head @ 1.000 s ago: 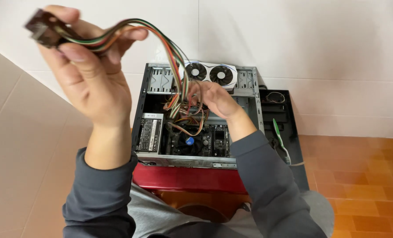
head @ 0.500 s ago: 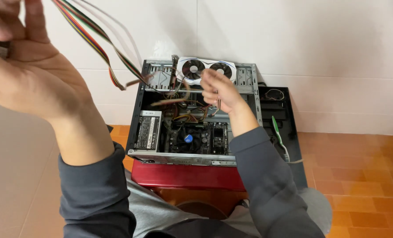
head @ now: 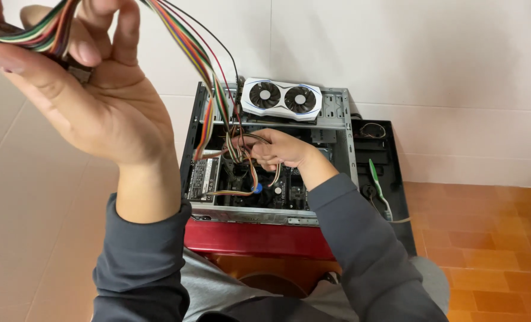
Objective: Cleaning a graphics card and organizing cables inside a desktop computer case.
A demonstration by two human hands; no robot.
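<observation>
Right hand point(head: 274, 149) dropped into open case point(head: 337, 173), gripping wires; left hand point(head: 92, 89) fingers hold cable bundle point(head: 185, 48).

The wires point(head: 203, 65) are red, yellow, green, orange and black. The fan card point(head: 282, 98) is white with two dark round fans. The computer case point(head: 337, 119) is grey. The floor tiles point(head: 492, 238) are orange.

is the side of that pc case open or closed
Open. The computer case has no side panel on top, so the circuit board and cables inside show, and the right hand reaches into it.
</observation>
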